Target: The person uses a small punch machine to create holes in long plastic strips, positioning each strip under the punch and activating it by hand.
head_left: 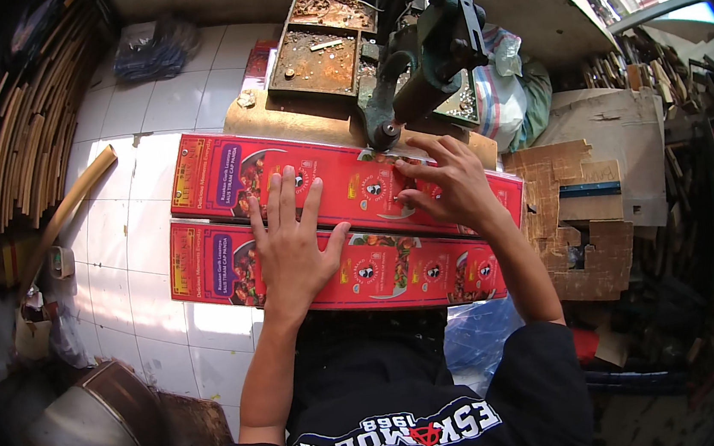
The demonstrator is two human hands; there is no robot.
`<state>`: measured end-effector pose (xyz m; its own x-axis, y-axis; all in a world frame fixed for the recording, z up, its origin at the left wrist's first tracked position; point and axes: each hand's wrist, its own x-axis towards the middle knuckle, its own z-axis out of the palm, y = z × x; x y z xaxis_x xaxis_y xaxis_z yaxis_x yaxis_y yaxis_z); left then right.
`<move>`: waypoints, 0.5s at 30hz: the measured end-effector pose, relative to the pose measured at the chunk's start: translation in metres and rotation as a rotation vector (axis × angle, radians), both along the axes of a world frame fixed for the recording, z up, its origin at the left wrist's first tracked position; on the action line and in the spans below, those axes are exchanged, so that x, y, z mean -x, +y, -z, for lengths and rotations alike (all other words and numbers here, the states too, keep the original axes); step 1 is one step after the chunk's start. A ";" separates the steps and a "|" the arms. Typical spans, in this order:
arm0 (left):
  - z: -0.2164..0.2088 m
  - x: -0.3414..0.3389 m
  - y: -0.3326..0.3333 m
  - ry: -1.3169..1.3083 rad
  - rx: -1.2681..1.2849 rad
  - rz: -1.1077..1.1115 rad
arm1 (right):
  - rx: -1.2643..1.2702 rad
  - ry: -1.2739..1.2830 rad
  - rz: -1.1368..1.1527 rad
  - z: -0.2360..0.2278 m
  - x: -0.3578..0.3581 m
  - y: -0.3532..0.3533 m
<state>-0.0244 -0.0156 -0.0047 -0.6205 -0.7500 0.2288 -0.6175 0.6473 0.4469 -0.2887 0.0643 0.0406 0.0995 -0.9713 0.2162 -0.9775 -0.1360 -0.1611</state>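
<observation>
Left hand (290,242) is down flat, fingers spread wide, its grip apart and clamped on nothing, pressing across the two red cartons (228,227) that lie flattened side by side on the person's lap, over the white tiled floor (121,271). Right hand (448,184) sits on the far carton's right half, fingers bent and fingertips (403,167) pinching down on the card just below the green press (422,53); whether that grip is closed on an edge or only pressing, I can't tell. The press head meets the far carton's top edge, just beside the right hand. Behind the press, rusty trays (315,55) of small metal bits. To the right, brown cardboard scraps (589,218) piled near the cartons' end. Far left, a stack of wooden strips (23,143); lower left, a metal pot (85,430)
</observation>
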 end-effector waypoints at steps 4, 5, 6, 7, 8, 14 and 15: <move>0.000 0.000 0.000 0.012 0.004 0.001 | -0.001 -0.087 0.051 -0.003 0.000 -0.006; 0.000 0.000 0.000 0.014 0.006 0.002 | -0.008 -0.113 0.059 -0.001 0.005 -0.006; 0.001 0.000 0.000 0.011 0.005 0.000 | -0.003 -0.146 0.073 0.000 0.009 -0.006; 0.001 -0.001 0.000 0.008 0.004 -0.002 | 0.002 -0.179 0.087 0.001 0.013 -0.006; 0.000 0.000 0.000 0.009 0.003 -0.002 | 0.008 -0.207 0.102 -0.001 0.018 -0.006; -0.002 0.001 0.001 0.006 0.025 -0.004 | 0.202 -0.201 0.222 -0.004 0.087 -0.024; -0.001 0.000 0.001 0.004 0.019 -0.005 | 0.195 -0.193 0.259 -0.005 0.096 -0.031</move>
<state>-0.0248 -0.0146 -0.0035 -0.6155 -0.7490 0.2453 -0.6194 0.6521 0.4371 -0.3844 0.0330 0.0458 -0.2044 -0.8978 0.3902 -0.9377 0.0652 -0.3413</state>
